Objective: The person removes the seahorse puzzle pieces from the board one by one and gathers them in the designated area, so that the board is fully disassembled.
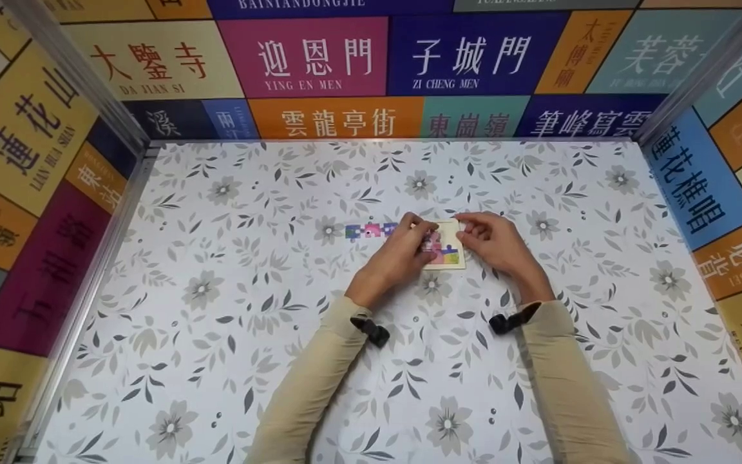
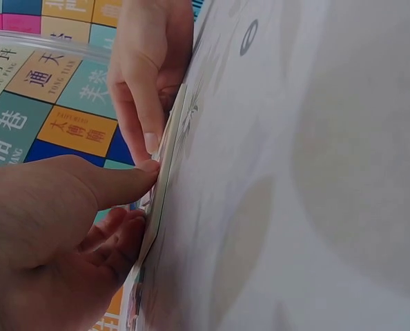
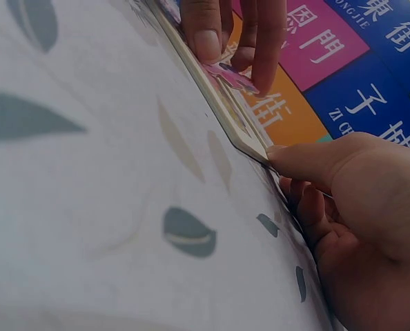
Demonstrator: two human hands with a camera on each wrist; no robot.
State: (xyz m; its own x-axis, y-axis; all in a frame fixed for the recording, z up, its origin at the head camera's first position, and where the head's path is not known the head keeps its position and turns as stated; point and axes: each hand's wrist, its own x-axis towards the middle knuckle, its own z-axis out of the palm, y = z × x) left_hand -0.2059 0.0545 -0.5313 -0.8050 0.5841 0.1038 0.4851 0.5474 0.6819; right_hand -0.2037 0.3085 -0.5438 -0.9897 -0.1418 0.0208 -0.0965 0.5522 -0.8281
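A small cream-framed jigsaw puzzle board [image 1: 449,233] lies on the flowered table between both hands, with pink, blue and yellow pieces in its lower part. My left hand [image 1: 391,252] reaches over the board's left side and hides much of it. In the right wrist view, its thumb and fingers pinch a pink jigsaw piece [image 3: 234,77] tilted up over the board. My right hand [image 1: 498,243] grips the board's right edge, its thumb [image 3: 308,162] right at a corner and its other fingers bent beyond the edge.
Left of the board, several loose jigsaw pieces [image 1: 371,230] lie in a row, partly behind the left hand. Panels with printed place names [image 1: 319,58] stand along the back and both sides of the table [image 1: 268,361]. Each wrist wears a black camera [image 1: 371,331].
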